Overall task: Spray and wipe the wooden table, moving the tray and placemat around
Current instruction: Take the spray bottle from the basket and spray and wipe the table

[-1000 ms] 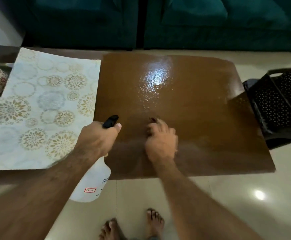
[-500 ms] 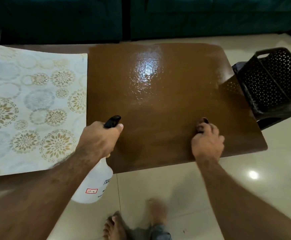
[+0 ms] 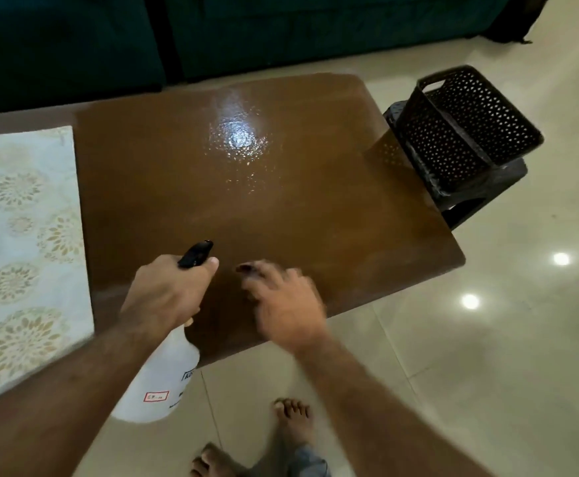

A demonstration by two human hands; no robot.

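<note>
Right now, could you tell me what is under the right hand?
A dark cloth peeks out past the right hand on the table; the rest is covered.

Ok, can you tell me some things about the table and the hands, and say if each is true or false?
1. The left hand grips the spray bottle. True.
2. The placemat lies on the right end of the table. False: it lies on the left end.
3. The right hand is over the near part of the table. True; it is blurred, with something dark at its fingertips, too blurred to tell what.
4. The dark basket stands in the middle of the table. False: it is off the table, beside its right edge.
5. The table shows a shiny patch. True.
</note>
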